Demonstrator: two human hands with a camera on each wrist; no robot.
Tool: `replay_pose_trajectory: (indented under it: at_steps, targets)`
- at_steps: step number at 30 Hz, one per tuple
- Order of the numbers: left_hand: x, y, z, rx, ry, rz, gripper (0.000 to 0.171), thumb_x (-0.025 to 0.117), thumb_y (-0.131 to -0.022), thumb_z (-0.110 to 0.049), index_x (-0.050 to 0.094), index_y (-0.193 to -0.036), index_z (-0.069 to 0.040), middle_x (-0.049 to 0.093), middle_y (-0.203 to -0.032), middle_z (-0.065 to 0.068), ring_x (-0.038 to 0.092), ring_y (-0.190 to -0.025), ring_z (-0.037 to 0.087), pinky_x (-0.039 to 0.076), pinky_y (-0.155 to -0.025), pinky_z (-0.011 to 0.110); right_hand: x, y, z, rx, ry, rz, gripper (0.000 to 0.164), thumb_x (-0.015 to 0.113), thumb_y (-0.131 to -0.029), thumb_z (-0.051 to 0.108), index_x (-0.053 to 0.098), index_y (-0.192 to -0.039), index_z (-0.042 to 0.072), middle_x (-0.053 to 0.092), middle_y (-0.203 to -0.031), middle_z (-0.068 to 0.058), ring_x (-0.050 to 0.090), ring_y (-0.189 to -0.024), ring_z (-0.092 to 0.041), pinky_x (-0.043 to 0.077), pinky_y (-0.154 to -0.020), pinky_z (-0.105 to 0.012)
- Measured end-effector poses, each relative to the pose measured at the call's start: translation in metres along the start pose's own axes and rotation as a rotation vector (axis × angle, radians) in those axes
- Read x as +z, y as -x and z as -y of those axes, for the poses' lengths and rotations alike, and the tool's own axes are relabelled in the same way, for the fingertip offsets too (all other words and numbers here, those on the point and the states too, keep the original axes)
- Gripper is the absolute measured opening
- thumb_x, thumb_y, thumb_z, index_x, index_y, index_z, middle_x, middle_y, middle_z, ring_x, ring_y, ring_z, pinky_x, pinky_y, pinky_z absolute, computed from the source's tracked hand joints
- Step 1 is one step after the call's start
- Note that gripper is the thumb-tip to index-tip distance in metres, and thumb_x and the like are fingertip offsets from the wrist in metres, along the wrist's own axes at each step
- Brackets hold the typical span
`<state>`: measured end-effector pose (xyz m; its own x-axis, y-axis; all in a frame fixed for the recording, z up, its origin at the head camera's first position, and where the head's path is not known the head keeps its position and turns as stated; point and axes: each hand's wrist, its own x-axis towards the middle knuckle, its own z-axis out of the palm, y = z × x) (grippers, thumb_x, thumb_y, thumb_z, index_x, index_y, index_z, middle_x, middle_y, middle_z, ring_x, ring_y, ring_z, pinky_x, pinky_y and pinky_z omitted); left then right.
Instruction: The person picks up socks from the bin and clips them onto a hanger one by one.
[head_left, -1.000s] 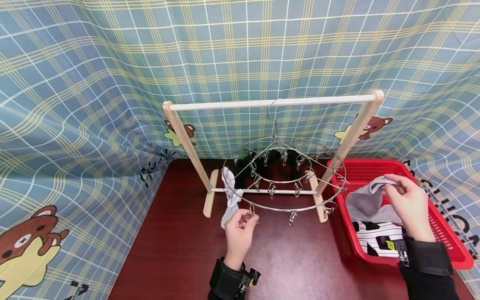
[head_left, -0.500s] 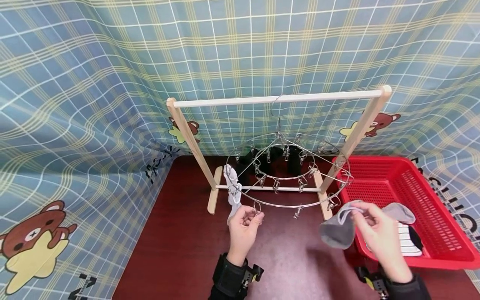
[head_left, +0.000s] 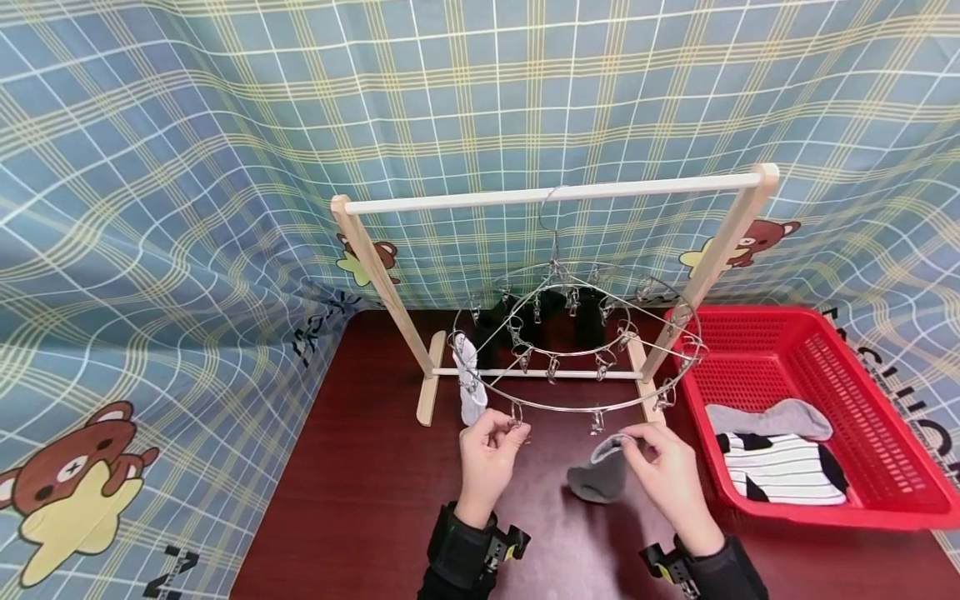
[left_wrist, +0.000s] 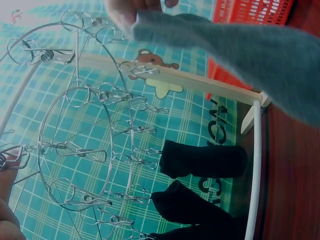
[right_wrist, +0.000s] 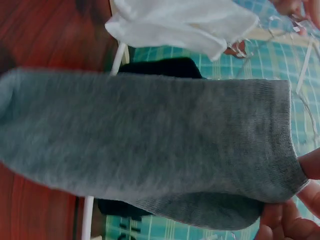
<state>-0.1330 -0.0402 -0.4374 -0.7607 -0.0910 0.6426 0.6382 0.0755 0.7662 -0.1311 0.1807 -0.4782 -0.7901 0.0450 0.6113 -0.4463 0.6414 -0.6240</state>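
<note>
In the head view my left hand [head_left: 487,458] pinches a metal clip [head_left: 517,414] on the near rim of the round wire hanger [head_left: 558,407]. My right hand [head_left: 663,475] pinches the cuff of a grey sock [head_left: 600,479], which dangles over the table just right of the left hand. The right wrist view shows the grey sock [right_wrist: 150,135] stretched out from the fingertips at its opening. White socks [head_left: 468,379] hang from the hanger's left side. Black socks [left_wrist: 200,160] hang from clips at the back.
A wooden stand [head_left: 555,195] carries the hanger by its hook. To the right, a red basket [head_left: 772,312] holds another grey sock [head_left: 795,418] and white striped socks with black patches [head_left: 783,471]. Several bare clips [head_left: 597,421] dangle around the rings. Checked cloth [head_left: 480,100] surrounds the dark red table [head_left: 337,500].
My right hand has lifted the grey sock out of the red basket and carried it left, close to the left hand. The left hand still pinches its clip.
</note>
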Motion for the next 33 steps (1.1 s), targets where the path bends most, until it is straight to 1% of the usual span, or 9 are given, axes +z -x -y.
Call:
replay_pose_trajectory:
  at_steps: [1, 4, 7, 11, 14, 18, 27, 30, 33]
  targets:
    - [0.0, -0.001, -0.004, 0.002, 0.002, 0.002, 0.014, 0.064, -0.069, 0.016, 0.053, -0.069, 0.007, 0.041, -0.046, 0.012, 0.028, -0.041, 0.007, 0.021, -0.03, 0.025, 0.005, 0.0, 0.003, -0.002, 0.0, 0.003, 0.015, 0.067, -0.067, -0.005, 0.065, -0.074, 0.007, 0.057, -0.071, 0.003, 0.045, -0.059, -0.003, 0.035, -0.05, -0.012]
    - [0.002, -0.001, -0.005, 0.006, -0.012, -0.003, 0.015, 0.064, -0.068, 0.017, 0.052, -0.067, 0.007, 0.035, -0.044, 0.01, 0.027, -0.042, 0.007, 0.02, -0.031, 0.026, 0.02, 0.002, 0.011, -0.01, -0.004, 0.026, 0.014, 0.068, -0.066, -0.004, 0.064, -0.07, 0.009, 0.055, -0.068, 0.006, 0.045, -0.056, -0.003, 0.037, -0.049, -0.012]
    - [0.004, 0.0, -0.005, 0.017, -0.028, -0.012, 0.017, 0.064, -0.067, 0.017, 0.051, -0.066, 0.006, 0.032, -0.045, 0.008, 0.027, -0.041, 0.008, 0.02, -0.031, 0.025, 0.036, 0.004, 0.019, -0.028, -0.046, 0.042, 0.015, 0.07, -0.065, -0.004, 0.063, -0.068, 0.01, 0.053, -0.065, 0.009, 0.045, -0.055, -0.001, 0.037, -0.047, -0.011]
    - [0.005, 0.001, -0.005, 0.023, -0.044, -0.016, 0.018, 0.064, -0.067, 0.018, 0.051, -0.066, 0.006, 0.033, -0.045, 0.007, 0.027, -0.04, 0.011, 0.021, -0.032, 0.023, 0.053, 0.006, 0.03, -0.067, -0.109, 0.051, 0.014, 0.07, -0.066, -0.002, 0.064, -0.069, 0.011, 0.052, -0.064, 0.011, 0.044, -0.056, 0.0, 0.036, -0.048, -0.012]
    - [0.006, 0.001, -0.006, 0.02, -0.048, -0.016, 0.018, 0.064, -0.067, 0.017, 0.051, -0.066, 0.005, 0.034, -0.045, 0.008, 0.028, -0.039, 0.013, 0.021, -0.032, 0.021, 0.061, 0.006, 0.038, -0.102, -0.186, 0.054, 0.013, 0.068, -0.068, -0.002, 0.064, -0.07, 0.01, 0.053, -0.065, 0.011, 0.044, -0.056, -0.002, 0.037, -0.047, -0.014]
    - [0.008, 0.001, -0.007, 0.022, -0.056, -0.01, 0.018, 0.065, -0.067, 0.016, 0.052, -0.066, 0.004, 0.035, -0.044, 0.008, 0.029, -0.039, 0.012, 0.022, -0.032, 0.019, 0.064, 0.004, 0.046, -0.132, -0.259, 0.052, 0.011, 0.066, -0.071, -0.002, 0.064, -0.071, 0.009, 0.053, -0.067, 0.009, 0.045, -0.056, -0.004, 0.036, -0.047, -0.013]
    - [0.008, 0.002, -0.005, 0.057, -0.076, 0.008, 0.019, 0.065, -0.067, 0.015, 0.051, -0.066, 0.003, 0.034, -0.044, 0.007, 0.029, -0.038, 0.013, 0.022, -0.032, 0.019, 0.057, -0.001, 0.055, -0.156, -0.263, 0.049, 0.015, 0.067, -0.071, -0.004, 0.064, -0.076, 0.01, 0.055, -0.071, 0.007, 0.045, -0.059, -0.005, 0.035, -0.051, -0.013]
    - [0.008, 0.005, 0.005, 0.07, -0.084, 0.009, 0.019, 0.066, -0.067, 0.014, 0.052, -0.066, 0.001, 0.034, -0.044, 0.004, 0.029, -0.038, 0.009, 0.022, -0.032, 0.017, 0.055, -0.002, 0.058, -0.158, -0.268, 0.056, 0.017, 0.068, -0.071, -0.005, 0.064, -0.077, 0.011, 0.056, -0.073, 0.006, 0.046, -0.06, -0.005, 0.036, -0.05, -0.015]
    - [0.008, 0.008, 0.016, 0.065, -0.09, 0.009, 0.019, 0.067, -0.068, 0.012, 0.053, -0.067, -0.001, 0.034, -0.043, 0.002, 0.028, -0.039, 0.005, 0.021, -0.032, 0.015, 0.054, -0.003, 0.061, -0.152, -0.277, 0.064, 0.019, 0.068, -0.071, -0.005, 0.064, -0.079, 0.012, 0.056, -0.074, 0.005, 0.046, -0.061, -0.005, 0.036, -0.05, -0.015]
